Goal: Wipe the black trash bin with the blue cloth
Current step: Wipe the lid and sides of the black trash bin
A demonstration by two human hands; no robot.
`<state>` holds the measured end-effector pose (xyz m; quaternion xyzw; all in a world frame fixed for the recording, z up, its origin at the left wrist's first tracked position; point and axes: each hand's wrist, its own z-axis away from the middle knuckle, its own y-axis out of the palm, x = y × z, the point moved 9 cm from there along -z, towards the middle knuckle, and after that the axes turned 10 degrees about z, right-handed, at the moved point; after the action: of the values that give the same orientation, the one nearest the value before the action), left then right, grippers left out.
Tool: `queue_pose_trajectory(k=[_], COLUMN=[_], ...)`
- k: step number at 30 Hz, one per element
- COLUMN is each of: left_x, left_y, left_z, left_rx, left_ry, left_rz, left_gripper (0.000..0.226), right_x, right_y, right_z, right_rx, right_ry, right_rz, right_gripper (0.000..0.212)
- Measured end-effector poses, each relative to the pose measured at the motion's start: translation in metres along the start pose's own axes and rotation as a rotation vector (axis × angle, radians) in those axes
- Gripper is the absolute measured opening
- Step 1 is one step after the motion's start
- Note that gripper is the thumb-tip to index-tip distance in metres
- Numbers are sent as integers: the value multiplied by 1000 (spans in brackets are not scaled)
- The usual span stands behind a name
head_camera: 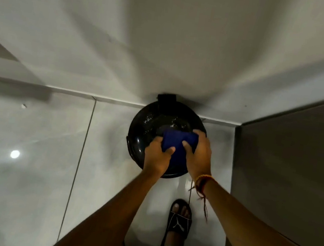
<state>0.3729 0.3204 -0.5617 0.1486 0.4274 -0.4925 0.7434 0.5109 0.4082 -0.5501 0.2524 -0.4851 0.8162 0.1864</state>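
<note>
Two bare forearms reach down from the camera — the right one wears a red-orange thread bracelet. Left hand and right hand both pinch the blue cloth, fingers closed on it, pressing it onto the glossy lid of the black trash bin, which stands on the tiled floor against the wall. Below, one foot wears a black sandal.

Light: dim, warm indoor
Glare: round lamp reflection on floor tile, well left of the trash bin
Shadows: soft, fanning above bin
Edges: wide-angle bending, slight blur
</note>
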Motion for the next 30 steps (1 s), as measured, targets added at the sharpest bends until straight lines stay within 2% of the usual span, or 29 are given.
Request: queue_pose_trajectory(k=[2, 3, 5, 6, 9, 11, 13, 22, 26, 30], left_x=[8, 3, 8, 13, 47, 69, 80, 82, 80, 78], left_y=[5, -2, -18, -28, -50, -48, -45, -42, -41, -39], left_z=[-12, -11, -9, -9, -18, -20, -21, -22, -22, -21], left_rx=[-2, -34, -131, -163, -101, 31, 90, 105, 103, 101], left_ry=[100, 192, 346, 372, 293, 237, 230, 212, 201, 195], left_rz=[-123, -232, -458, -527, -629, -687, -715, -725, -698, -683], left_gripper=[36, 40, 57, 70, 105, 128, 143, 151, 150, 150], right_x=[-16, -16, -16, -10, -3, -11, -13, 6, -16, -64], right_y=[12, 10, 17, 24, 58, 66, 65, 53, 67, 90], right_z=[-19, -23, -26, -25, -14, -14, -22, -79, -23, 49], right_rx=[-6, -36, -98, -97, 17, 51, 23, -5, -45, -12], right_ry=[3, 2, -54, -126, -352, -365, -349, -340, -340, -296], right_rz=[146, 306, 587, 643, 762, 799, 788, 692, 716, 662], right_gripper=[53, 58, 65, 66, 71, 76, 77, 75, 73, 73])
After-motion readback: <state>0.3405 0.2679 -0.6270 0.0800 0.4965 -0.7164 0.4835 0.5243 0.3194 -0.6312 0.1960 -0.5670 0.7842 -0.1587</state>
